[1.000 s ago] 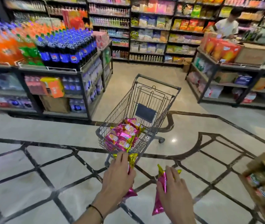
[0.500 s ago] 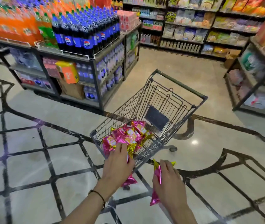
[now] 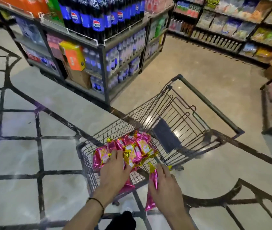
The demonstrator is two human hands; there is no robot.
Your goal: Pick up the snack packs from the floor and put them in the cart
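At the cart (image 3: pixel 211 105), left hand (image 3: pixel 115 171) grips a snack pack (image 3: pixel 127 187) — right hand (image 3: pixel 166 188), a second pack (image 3: pixel 150 204).

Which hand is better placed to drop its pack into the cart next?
Left. The left hand holds the left pack with its fingers over the cart and the pile. The right hand holds the right pack just outside the rim.

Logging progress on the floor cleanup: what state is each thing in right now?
cart: standing on the floor.
pile of snack packs: lying inside the cart's near end.
left hand: gripping the left pack at the cart's near rim.
left pack: held, not released.
right hand: gripping the right pack.
right pack: held outside the cart.
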